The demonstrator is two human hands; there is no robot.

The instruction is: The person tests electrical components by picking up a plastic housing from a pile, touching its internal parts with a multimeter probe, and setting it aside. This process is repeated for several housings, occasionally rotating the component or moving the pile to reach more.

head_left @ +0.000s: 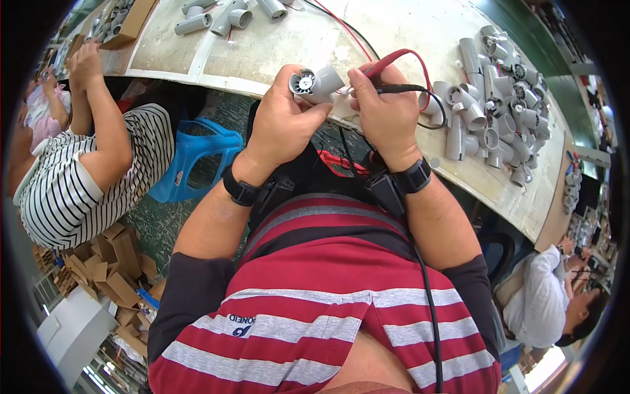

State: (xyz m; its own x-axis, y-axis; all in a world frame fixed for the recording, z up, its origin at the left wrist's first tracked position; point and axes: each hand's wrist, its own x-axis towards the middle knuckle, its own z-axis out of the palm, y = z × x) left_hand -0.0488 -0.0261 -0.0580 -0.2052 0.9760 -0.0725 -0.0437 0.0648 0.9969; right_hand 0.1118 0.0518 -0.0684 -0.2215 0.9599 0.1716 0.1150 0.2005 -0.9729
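My left hand (277, 128) is closed around a grey plastic fan housing (328, 84), a tube-shaped part. Black fan blades (304, 83) show in its round end, facing left. My right hand (388, 125) pinches a red test probe (386, 64) and a black test probe (401, 88) together. Their tips come close to the housing's right end, where thin wires show between my hands. Whether the tips touch the wires is too small to tell. Both hands are just over the table's near edge.
A pile of grey fan housings (495, 108) covers the right part of the white table (282, 56). More grey housings (230, 16) lie at the far left, beside a cardboard box (134, 23). A co-worker in a striped shirt (98, 171) sits left by a blue stool (197, 157).
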